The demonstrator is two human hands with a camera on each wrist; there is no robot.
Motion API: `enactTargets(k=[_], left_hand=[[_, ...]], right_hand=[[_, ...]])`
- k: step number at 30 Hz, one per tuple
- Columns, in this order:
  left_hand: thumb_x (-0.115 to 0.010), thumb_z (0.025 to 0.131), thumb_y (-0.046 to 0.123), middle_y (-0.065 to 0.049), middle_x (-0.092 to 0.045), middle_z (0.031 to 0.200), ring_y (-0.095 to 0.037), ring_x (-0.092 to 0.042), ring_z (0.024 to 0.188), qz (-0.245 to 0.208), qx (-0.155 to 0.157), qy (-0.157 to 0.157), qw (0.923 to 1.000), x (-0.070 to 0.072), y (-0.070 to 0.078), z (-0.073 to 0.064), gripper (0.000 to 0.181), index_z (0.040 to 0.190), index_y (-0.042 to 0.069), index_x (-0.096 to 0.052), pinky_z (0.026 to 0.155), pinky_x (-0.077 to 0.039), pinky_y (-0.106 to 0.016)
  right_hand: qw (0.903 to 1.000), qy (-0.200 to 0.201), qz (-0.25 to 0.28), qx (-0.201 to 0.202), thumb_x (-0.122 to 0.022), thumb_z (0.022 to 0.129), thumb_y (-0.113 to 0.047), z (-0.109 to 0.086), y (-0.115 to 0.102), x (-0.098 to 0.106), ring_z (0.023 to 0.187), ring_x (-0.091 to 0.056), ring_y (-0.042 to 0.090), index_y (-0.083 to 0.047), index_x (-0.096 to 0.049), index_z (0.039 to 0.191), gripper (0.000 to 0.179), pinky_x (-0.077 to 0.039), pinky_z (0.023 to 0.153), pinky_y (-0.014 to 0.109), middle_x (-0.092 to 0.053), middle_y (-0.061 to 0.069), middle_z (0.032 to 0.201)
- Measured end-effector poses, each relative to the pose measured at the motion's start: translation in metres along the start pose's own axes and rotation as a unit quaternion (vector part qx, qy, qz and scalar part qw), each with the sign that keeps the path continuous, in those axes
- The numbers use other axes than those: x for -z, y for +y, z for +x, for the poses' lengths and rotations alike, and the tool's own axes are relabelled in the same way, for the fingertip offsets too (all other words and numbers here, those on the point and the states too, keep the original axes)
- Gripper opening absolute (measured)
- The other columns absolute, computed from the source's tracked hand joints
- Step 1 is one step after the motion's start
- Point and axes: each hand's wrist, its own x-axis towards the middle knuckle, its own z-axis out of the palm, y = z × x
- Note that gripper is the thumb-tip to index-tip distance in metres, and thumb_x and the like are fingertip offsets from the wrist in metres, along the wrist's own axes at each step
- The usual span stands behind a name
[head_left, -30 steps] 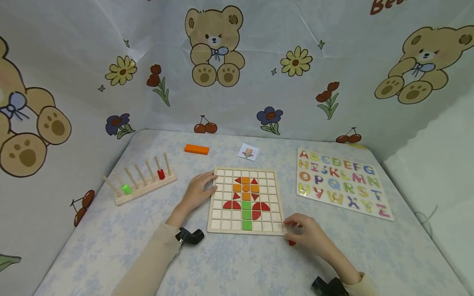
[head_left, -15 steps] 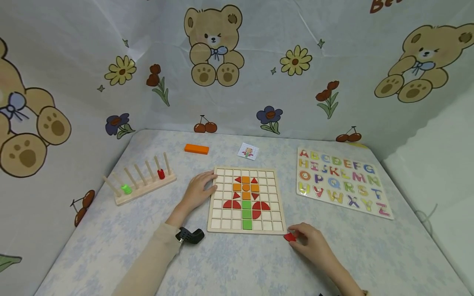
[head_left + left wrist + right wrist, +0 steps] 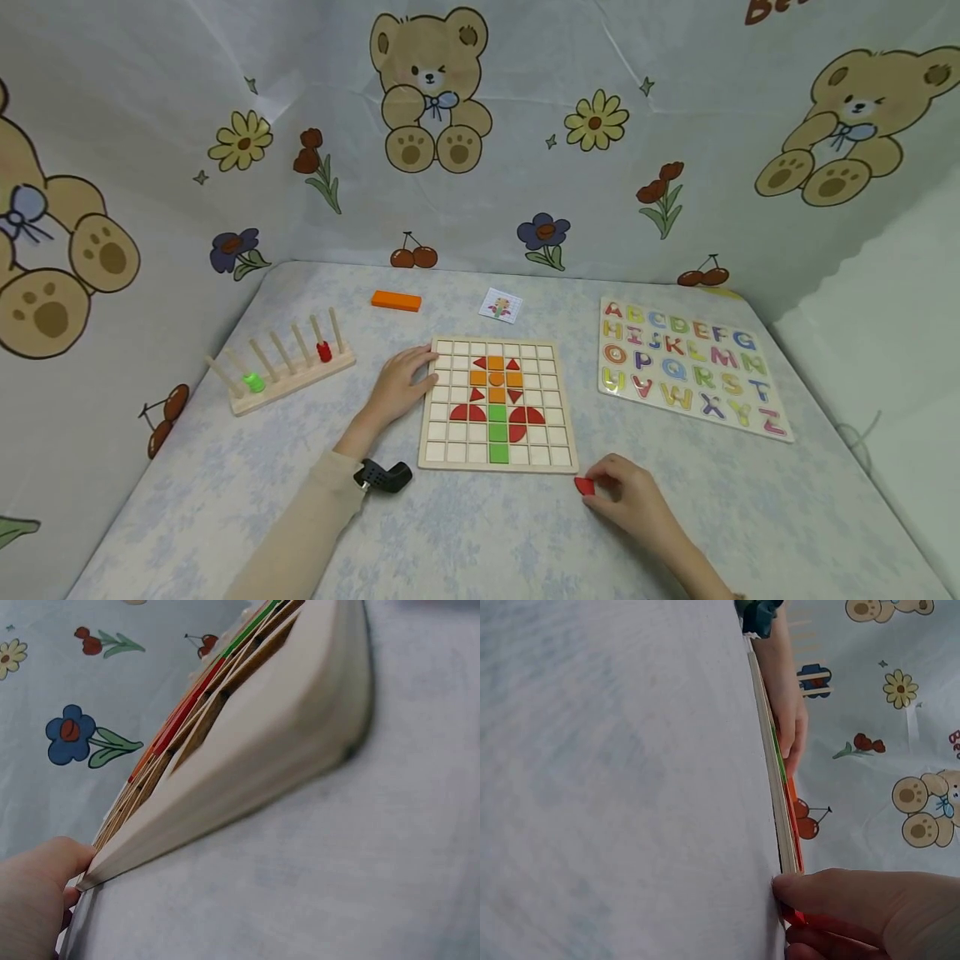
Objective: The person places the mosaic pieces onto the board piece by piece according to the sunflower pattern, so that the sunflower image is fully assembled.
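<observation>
A square wooden grid board (image 3: 446, 454) lies in the middle of the table, bearing red, orange and green pieces arranged like a flower. At its left edge my left hand (image 3: 397, 387) grips the frame; the left wrist view has this hand (image 3: 37, 896) with thumb and fingers at the board's rim. Just off the board's lower right corner, my right hand (image 3: 630, 496) pinches a red quarter-circle piece (image 3: 584, 486) between thumb and fingers. In the right wrist view the piece (image 3: 793, 916) is mostly hidden by the right hand (image 3: 855, 911).
A peg stand (image 3: 296, 379) with green and red beads stands at the left. Behind the board lie an orange bar (image 3: 396, 301) and a small pattern card (image 3: 501, 305). An alphabet board (image 3: 693, 367) is at the right. A printed bear cloth hangs behind.
My right hand has drawn slightly away from the board's lower right corner, and the red piece now shows clearly in its fingers. The left hand has stayed at the board's edge.
</observation>
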Motion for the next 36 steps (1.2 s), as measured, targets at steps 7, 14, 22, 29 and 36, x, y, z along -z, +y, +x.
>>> enactTargets(k=[7,14,22,29,36], left_hand=[[-0.061,0.099,0.027,-0.014,-0.044,0.154,-0.036,-0.036,0.145,0.001,-0.001,0.003,1.0,0.001,0.0,0.0,0.045,0.14,0.008,-0.057,0.12,-0.023,-0.059],[-0.06,0.1,0.028,-0.013,-0.043,0.155,-0.036,-0.035,0.146,0.0,-0.003,-0.002,1.0,0.003,-0.003,-0.001,0.046,0.141,0.008,-0.056,0.12,-0.022,-0.06],[-0.061,0.099,0.028,-0.013,-0.044,0.155,-0.036,-0.036,0.146,-0.001,-0.008,0.0,1.0,0.001,-0.006,-0.001,0.046,0.141,0.009,-0.056,0.12,-0.023,-0.06],[-0.061,0.099,0.027,-0.013,-0.044,0.155,-0.036,-0.036,0.146,0.0,-0.004,0.005,1.0,0.001,-0.01,-0.003,0.046,0.141,0.009,-0.056,0.12,-0.023,-0.061],[-0.061,0.099,0.028,-0.013,-0.044,0.155,-0.036,-0.036,0.146,-0.01,-0.001,0.006,0.9999,-0.002,-0.014,-0.005,0.046,0.141,0.009,-0.056,0.12,-0.023,-0.06]], right_hand=[[0.9959,0.033,0.015,0.083,-0.086,0.072,-0.003,0.012,-0.017,-0.007,0.074,-0.057,0.003,-0.005,-0.073,0.097,0.029,-0.053,0.064,0.021,-0.067,-0.006,0.085],[0.9907,0.002,0.022,0.134,-0.081,0.08,-0.005,0.061,-0.057,-0.037,0.074,-0.058,0.016,0.0,-0.071,0.103,0.026,-0.052,0.065,0.024,-0.068,0.003,0.088],[0.9834,-0.038,-0.058,0.168,-0.08,0.083,-0.015,0.094,-0.085,-0.073,0.078,-0.056,0.014,-0.001,-0.072,0.107,0.03,-0.05,0.067,0.025,-0.071,0.007,0.097],[0.9824,-0.04,-0.049,0.175,-0.078,0.084,-0.011,0.099,-0.087,-0.081,0.086,-0.06,0.016,-0.006,-0.073,0.102,0.019,-0.054,0.074,0.029,-0.07,0.005,0.098],[0.9825,-0.039,-0.032,0.179,-0.078,0.084,-0.009,0.099,-0.084,-0.083,0.078,-0.053,0.013,-0.006,-0.074,0.099,0.016,-0.048,0.069,0.026,-0.068,0.003,0.089]])
